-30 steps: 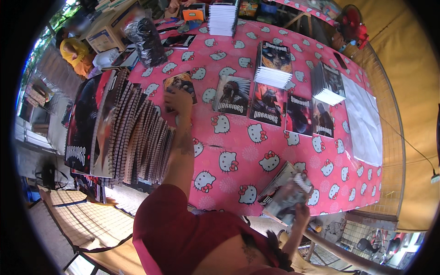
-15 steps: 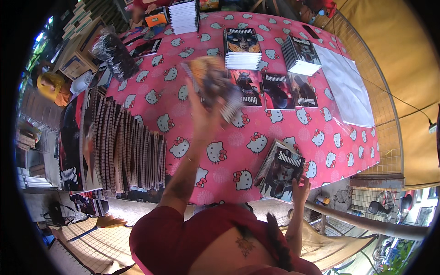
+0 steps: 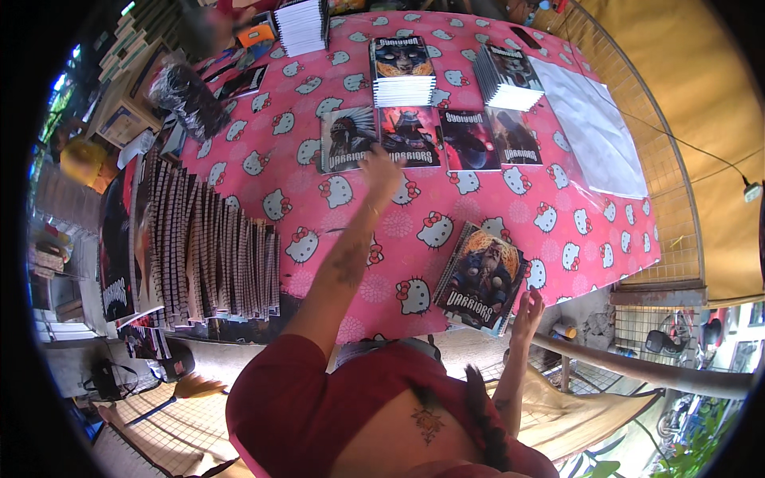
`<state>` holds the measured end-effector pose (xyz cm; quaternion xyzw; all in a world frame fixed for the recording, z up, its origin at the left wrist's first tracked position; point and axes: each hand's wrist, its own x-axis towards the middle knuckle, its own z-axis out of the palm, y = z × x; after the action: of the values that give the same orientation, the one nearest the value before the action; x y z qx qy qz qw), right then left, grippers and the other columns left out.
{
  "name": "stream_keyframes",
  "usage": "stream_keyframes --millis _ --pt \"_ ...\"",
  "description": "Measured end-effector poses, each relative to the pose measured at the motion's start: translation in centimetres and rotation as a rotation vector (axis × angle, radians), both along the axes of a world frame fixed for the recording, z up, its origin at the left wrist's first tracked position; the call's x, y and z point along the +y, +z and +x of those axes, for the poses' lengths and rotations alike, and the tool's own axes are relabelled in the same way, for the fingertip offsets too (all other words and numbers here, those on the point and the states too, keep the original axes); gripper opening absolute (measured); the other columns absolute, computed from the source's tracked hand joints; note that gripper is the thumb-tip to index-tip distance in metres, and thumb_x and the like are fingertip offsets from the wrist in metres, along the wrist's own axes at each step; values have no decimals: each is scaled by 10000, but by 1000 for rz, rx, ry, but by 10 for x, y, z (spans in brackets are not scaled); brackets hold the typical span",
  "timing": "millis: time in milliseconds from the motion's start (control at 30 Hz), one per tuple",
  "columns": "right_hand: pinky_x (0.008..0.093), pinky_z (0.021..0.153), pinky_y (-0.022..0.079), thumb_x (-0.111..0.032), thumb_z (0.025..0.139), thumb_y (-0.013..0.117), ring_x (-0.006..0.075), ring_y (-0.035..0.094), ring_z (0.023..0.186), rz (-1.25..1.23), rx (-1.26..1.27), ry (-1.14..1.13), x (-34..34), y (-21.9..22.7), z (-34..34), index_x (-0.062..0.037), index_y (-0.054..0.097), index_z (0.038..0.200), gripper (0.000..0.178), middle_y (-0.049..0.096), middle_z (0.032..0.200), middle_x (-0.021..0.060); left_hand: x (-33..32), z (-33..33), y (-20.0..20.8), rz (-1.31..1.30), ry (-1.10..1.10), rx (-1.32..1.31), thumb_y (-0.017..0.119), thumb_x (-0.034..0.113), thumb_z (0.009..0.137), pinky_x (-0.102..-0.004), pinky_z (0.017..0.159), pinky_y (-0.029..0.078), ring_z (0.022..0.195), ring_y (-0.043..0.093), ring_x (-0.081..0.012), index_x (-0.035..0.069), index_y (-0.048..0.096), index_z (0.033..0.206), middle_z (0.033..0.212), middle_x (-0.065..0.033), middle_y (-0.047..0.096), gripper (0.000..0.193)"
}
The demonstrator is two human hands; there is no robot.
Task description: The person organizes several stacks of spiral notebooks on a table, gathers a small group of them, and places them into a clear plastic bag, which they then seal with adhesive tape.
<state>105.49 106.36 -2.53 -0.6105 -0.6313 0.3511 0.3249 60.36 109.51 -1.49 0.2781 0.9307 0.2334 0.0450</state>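
My left hand [image 3: 381, 169] is at the lower right corner of a notebook [image 3: 347, 142] whose cover shows a feathered headdress. The fingers are drawn together and appear to pinch that corner. This notebook lies flat at the left end of a row, beside a notebook with a red armoured figure [image 3: 410, 137], a dark red one [image 3: 468, 142] and a grey hooded one [image 3: 518, 137]. My right hand [image 3: 526, 315] is open, fingers apart and slightly curled, beside a small pile of spiral notebooks [image 3: 482, 275] at the near table edge. An orange-backed warrior cover is on top.
Behind the row stand two notebook stacks [image 3: 404, 92] [image 3: 510, 80]. A long leaning row of spiral-bound notebooks [image 3: 207, 247] fills the left side. White sheeting [image 3: 594, 131] covers the right of the pink patterned table [image 3: 319, 263]. A black plastic-wrapped bundle [image 3: 190, 95] is farther left.
My left hand has set the headdress notebook down at the row's left end. The near pile now shows an orange-backed cover instead of a dark one, and my right hand has come away from it.
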Motion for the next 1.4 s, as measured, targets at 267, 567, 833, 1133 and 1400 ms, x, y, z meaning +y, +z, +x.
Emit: stream_keyframes --millis 267,567,833,1133,1400 --pt "342 852 526 -152 942 637 201 591 1053 138 86 142 0 73 -43 -58 551 1290 370 503 1240 116 19 -37 -42 46 -24 -112 733 177 774 -492 915 510 1019 625 -442 -76 434 1168 1138 -301 579 555" --pt "444 945 445 -114 783 750 365 513 1156 710 -298 303 -8 140 -110 -96 538 1292 552 494 1248 186 -51 68 121 616 -686 -203 666 119 760 -340 641 498 699 639 -245 48 672 1064 830 -105 668 313" --pt "316 696 507 -139 888 692 194 663 747 72 397 327 0 142 -91 -16 601 1132 288 686 849 127 -42 22 128 805 -551 -248 716 185 849 -287 756 511 869 655 -161 19 672 1137 977 -124 704 335" --pt "476 956 408 -235 842 707 393 502 1126 488 -413 33 51 55 -43 -47 555 1201 433 544 1156 203 -83 -156 -34 256 -25 -409 740 281 805 -481 814 528 1059 615 -345 -97 418 1271 1141 -283 594 681" --pt "464 996 429 -307 922 608 376 524 1215 520 -273 421 247 3 -191 -73 546 1291 441 569 1301 170 -83 114 79 692 -448 -1129 694 36 821 -351 892 527 1111 568 -216 39 300 1455 1265 -119 518 746"
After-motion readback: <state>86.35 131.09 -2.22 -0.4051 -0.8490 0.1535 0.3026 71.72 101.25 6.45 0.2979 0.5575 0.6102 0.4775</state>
